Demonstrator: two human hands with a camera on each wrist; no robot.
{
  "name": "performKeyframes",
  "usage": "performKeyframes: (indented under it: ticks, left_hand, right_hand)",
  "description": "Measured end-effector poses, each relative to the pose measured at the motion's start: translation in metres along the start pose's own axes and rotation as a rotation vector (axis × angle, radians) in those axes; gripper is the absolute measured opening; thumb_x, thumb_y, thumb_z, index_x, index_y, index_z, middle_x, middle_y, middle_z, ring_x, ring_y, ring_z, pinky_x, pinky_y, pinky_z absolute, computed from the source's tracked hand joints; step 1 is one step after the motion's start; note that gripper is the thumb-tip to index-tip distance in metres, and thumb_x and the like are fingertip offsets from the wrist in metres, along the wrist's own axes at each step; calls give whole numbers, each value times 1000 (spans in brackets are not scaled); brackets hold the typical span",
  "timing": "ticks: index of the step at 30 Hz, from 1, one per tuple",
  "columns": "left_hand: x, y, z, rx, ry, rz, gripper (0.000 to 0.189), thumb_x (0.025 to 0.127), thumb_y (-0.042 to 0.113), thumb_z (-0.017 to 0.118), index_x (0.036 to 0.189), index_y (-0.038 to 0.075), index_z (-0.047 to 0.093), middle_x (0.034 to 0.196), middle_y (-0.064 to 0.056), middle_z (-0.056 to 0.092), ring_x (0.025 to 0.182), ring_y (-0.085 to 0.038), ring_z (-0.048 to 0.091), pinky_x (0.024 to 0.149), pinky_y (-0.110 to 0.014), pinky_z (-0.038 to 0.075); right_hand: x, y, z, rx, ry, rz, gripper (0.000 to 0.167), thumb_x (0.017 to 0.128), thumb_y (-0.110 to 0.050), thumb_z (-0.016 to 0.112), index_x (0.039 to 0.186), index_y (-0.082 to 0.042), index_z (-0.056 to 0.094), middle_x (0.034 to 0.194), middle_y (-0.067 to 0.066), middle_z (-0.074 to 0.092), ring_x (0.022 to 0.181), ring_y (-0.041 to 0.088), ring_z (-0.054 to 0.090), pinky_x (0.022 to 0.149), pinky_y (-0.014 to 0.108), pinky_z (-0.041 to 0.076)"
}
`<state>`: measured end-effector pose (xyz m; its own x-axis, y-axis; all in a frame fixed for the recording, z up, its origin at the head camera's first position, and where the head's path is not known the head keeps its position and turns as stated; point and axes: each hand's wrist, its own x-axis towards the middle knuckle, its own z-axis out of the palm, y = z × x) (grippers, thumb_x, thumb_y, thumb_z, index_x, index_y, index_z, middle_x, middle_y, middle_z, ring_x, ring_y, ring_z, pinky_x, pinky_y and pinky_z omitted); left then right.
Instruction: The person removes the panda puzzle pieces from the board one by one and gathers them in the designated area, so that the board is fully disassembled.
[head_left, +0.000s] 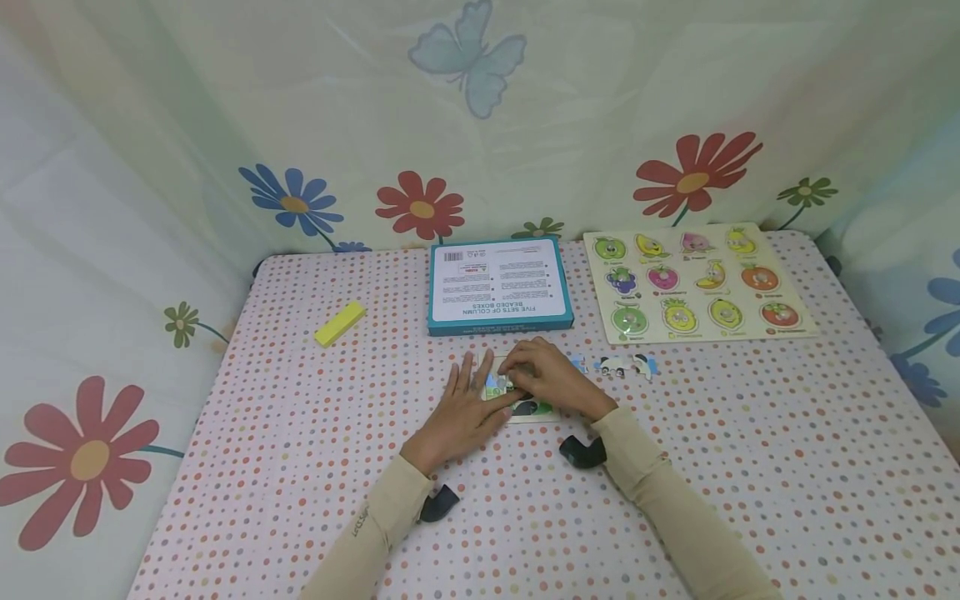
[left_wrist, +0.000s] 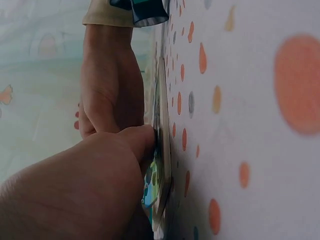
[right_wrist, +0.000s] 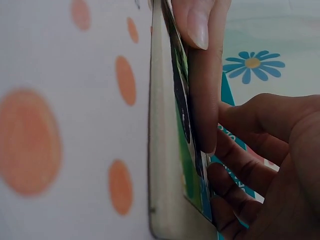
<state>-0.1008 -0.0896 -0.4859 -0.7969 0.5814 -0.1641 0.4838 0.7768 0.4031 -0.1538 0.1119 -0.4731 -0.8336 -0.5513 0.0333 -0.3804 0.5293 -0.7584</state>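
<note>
A small puzzle board (head_left: 534, 418) with a green, black and blue picture lies under both hands. My left hand (head_left: 461, 421) rests on its left part, fingers spread and thumb reaching across the picture. Above the board, my right hand (head_left: 551, 379) has curled fingers that pinch a puzzle piece (head_left: 502, 382) low over the picture; the fingers largely hide the piece. The right wrist view shows the board's pale edge (right_wrist: 165, 200) and the curled right fingers (right_wrist: 245, 160) beside it. Panda puzzle pieces (head_left: 613, 367) lie loose to the right of the right hand.
Behind the hands lies a blue-edged box (head_left: 500, 285) with printed text. A fruit puzzle board (head_left: 701, 283) is at the back right. A yellow block (head_left: 340, 323) lies to the left. Patterned cloth hangs around the dotted tabletop (head_left: 300, 467).
</note>
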Motion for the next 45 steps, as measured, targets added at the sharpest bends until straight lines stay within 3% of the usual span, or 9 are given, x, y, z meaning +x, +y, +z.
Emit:
performKeyframes:
  ticks: [17,31,39,45]
  left_hand:
    - [2,1,0,6,22,6,43,105,41,30,146,35,38,159,-12,-18,143,-40,-20,116,-54,-4]
    - [1,1,0,-21,17,-6,42,105,41,30,146,37,37,159,-15,-16,143,-38,-21,116,-53,-6]
    - [1,1,0,-35,30,7,42,104,43,30,147,45,30,158,-16,-16,142,-40,-20,116,-55,-3]
    - [1,1,0,-32,31,-7,42,104,45,29,146,47,28,159,-15,-16,143,-38,-21,116,-53,-5]
  right_hand:
    - [0,-1,3,61,19,58,9,88,-11,70,95,-15,73,94,-4,66,89,15,50,82,36,40]
    - [-1,-2,2,111,33,67,9,88,-12,68,96,-15,72,88,-5,67,91,15,56,90,42,42]
    - [-6,-2,-13,194,88,125,9,90,-15,68,98,-14,72,94,-1,68,99,20,60,98,50,41]
    - [-16,3,-30,187,132,125,9,90,-15,68,96,-10,72,96,3,69,96,22,61,93,50,45]
